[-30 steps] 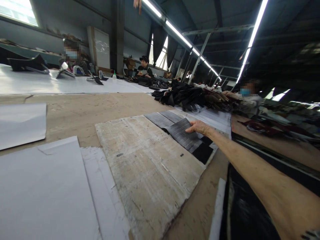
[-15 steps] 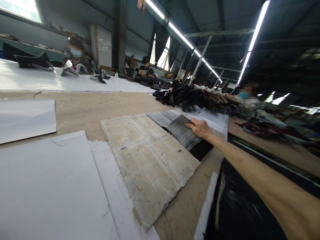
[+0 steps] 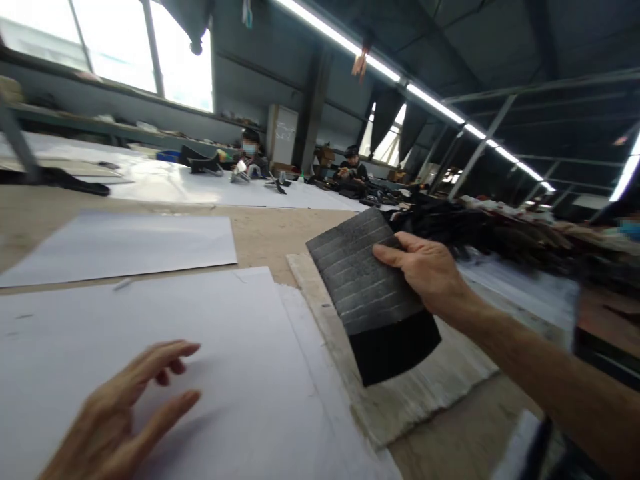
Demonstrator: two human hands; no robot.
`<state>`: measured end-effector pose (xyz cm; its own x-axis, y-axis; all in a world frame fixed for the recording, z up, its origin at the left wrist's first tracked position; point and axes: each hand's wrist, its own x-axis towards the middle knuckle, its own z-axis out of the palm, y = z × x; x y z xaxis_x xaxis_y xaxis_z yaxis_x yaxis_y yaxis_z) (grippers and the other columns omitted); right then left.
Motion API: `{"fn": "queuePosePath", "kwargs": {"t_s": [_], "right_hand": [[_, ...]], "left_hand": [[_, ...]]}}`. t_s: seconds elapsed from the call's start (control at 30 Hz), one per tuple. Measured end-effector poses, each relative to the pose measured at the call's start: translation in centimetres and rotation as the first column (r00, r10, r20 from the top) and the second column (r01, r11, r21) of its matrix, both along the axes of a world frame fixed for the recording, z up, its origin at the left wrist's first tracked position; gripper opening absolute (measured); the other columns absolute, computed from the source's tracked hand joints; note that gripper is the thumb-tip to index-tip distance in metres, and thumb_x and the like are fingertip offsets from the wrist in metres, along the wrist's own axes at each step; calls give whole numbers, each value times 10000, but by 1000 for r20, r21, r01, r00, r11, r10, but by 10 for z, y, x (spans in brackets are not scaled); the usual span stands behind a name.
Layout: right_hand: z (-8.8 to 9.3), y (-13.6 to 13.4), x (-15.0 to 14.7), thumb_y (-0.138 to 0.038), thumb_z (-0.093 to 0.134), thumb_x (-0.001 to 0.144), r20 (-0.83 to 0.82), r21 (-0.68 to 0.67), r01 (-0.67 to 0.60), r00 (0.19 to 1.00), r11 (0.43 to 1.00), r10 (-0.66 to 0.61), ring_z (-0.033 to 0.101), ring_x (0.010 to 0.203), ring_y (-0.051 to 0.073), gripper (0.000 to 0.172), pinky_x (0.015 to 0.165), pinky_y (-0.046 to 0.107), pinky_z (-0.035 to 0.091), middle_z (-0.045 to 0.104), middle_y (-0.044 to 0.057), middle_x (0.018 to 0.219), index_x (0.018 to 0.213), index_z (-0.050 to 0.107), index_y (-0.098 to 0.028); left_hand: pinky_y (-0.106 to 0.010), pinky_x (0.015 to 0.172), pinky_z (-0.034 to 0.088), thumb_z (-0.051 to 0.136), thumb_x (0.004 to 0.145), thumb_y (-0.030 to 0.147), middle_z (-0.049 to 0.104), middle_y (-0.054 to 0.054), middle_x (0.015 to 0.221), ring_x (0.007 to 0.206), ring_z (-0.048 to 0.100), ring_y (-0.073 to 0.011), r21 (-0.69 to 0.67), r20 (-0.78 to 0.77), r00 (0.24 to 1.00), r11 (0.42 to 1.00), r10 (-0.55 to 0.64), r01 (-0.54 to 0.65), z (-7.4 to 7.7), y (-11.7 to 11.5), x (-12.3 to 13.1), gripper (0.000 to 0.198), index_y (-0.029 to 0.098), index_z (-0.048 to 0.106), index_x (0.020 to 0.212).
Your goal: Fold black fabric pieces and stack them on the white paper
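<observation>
My right hand (image 3: 427, 270) grips a dark grey ribbed stack of material pieces (image 3: 370, 293) by its right edge and holds it tilted above the worn, stained board (image 3: 425, 387). The stack's lower end is plain black. My left hand (image 3: 125, 407) hovers with fingers apart over a large white sheet (image 3: 165, 333) at the lower left, holding nothing.
A second white sheet (image 3: 125, 243) lies further back on the brown table (image 3: 265, 233). A heap of dark material pieces (image 3: 465, 223) sits at the right. Other people (image 3: 250, 157) work at a white table (image 3: 200, 187) in the back.
My right hand has lifted the ribbed stack off the board and brought it toward me. My left hand has come into view over the white sheet. The view has swung left.
</observation>
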<state>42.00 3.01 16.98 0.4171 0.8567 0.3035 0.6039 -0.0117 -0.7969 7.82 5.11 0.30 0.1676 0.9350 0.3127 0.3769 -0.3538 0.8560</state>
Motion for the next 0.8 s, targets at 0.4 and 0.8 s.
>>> {"fn": "queuePosePath", "kwargs": {"t_s": [0.4,0.8], "right_hand": [[-126,84,-219,-421,518,919,-603,-195,-567,713,801,358,590,707,134,297,665,303,503,600,19,841,940,578,-130],[-115,57,-223,-508,582,786,-477,-311,-641,744,702,468,568,919,201,424,785,338,461,595,87,1012,1022,574,-156]], "left_hand": [[-287,582,522,746,439,179,678,-64,727,610,642,-207,-475,691,656,874,303,98,15,22,-28,491,128,547,885],[-244,432,451,636,610,166,623,-38,571,480,581,-176,-613,288,833,759,472,-219,22,-20,-112,166,138,567,759]]}}
